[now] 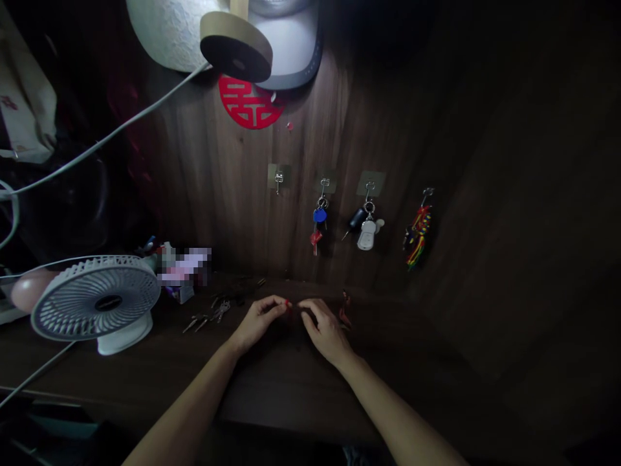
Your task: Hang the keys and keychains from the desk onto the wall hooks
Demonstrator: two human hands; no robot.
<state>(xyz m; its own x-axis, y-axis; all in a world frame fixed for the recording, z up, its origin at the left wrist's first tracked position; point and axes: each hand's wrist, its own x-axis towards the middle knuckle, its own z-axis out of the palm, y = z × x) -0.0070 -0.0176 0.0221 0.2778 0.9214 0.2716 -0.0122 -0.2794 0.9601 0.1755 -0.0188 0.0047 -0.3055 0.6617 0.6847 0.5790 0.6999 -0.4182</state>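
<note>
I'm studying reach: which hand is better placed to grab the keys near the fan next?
Left, probably: the keys lie nearer the left hand than the right hand, though the left pinches something red.

Left of the grip stands a white fan [97, 299], a pink ball [32, 291] partly behind it. High above the grip hang a red ornament [250, 115] and a cap [292, 48]; a white cable [130, 121] slants across the upper left.
</note>
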